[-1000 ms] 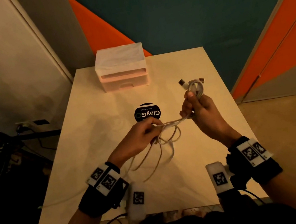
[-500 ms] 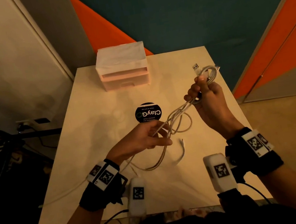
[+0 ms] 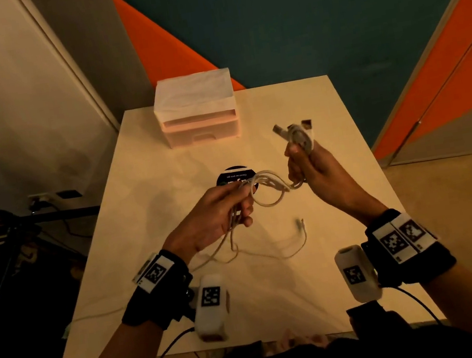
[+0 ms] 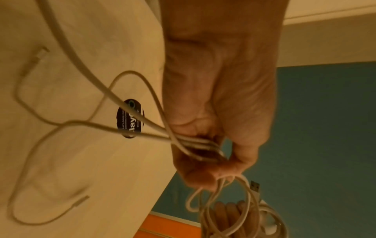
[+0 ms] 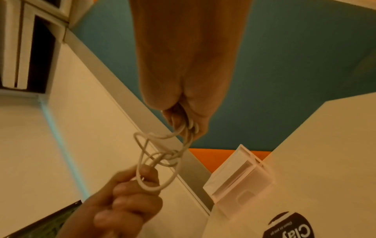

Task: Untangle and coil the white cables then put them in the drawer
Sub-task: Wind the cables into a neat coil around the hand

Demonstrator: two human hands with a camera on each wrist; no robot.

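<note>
Tangled white cables [image 3: 267,187] stretch between both hands above the table [image 3: 146,168]. My left hand [image 3: 221,212] grips a bundle of strands [image 4: 195,143]; their loose tails [image 3: 289,247] droop onto the table. My right hand [image 3: 310,167] is raised and grips a coiled part [image 3: 301,137] with plugs sticking out on top. In the right wrist view the knot of loops [image 5: 160,157] hangs between the right fist and the left hand [image 5: 126,201]. The pink drawer unit [image 3: 200,116] stands at the table's far edge, its drawers shut.
A round black sticker [image 3: 235,175] lies mid-table under the cables. Another thin cable [image 3: 95,315] runs off the table's left edge. A wall and door frame stand to the left, teal and orange panels behind.
My right hand came back left and slightly down with its coil. The left hand rose and now holds more strands, so the cables between the hands hang slacker, with a loop.
</note>
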